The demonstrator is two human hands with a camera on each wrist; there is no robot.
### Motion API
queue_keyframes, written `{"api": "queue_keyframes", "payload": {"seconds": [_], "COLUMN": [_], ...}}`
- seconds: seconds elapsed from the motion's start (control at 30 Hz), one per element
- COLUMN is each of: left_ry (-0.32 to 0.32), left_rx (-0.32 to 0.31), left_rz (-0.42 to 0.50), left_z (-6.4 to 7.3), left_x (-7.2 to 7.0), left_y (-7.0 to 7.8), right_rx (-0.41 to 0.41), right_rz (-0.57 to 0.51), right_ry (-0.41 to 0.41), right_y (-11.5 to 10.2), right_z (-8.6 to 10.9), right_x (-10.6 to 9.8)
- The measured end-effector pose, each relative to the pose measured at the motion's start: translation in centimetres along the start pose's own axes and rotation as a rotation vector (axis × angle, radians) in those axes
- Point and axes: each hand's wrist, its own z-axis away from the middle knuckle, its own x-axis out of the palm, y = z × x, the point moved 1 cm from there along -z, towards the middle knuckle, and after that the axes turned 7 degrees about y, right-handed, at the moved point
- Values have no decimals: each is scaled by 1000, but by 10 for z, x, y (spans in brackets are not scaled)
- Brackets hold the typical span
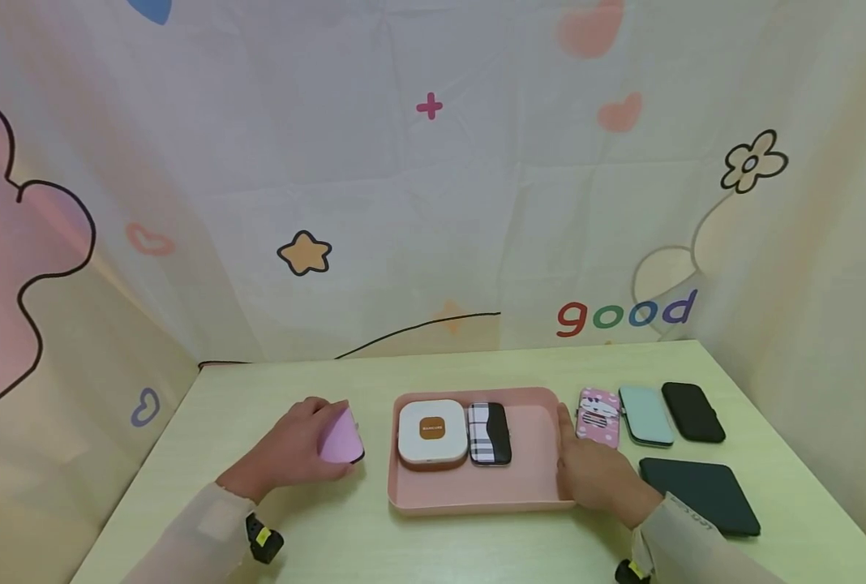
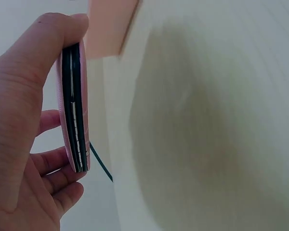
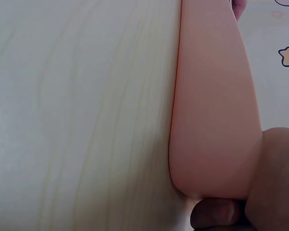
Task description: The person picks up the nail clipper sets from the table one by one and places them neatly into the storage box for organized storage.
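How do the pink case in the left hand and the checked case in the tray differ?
Look: the pink case shows a plain pink face in the head view; the checked case pairs pale checks with a black section.
Pose: the pink case is held tilted; the checked case lies flat.
Place: the pink case is in the left hand, outside the pink tray; the checked case is inside it.
Shared: both have rounded corners.
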Motion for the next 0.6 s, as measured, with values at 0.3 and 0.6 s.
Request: {"api": "queue_keyframes", "payload": {"seconds": [0.3,0.6], "left_ry": [1,33], "left_rx": [44,172], "left_rz": [35,-9], "left_z": [-12,-21], "left_x": [-5,-6], "left_y": [25,47], "right_rx": [-22,-36], "right_rz": [-41,-75], "right_ry": [0,5], "right_y": [3,4], "right_z": [1,2], "right_x": [0,-2]}}
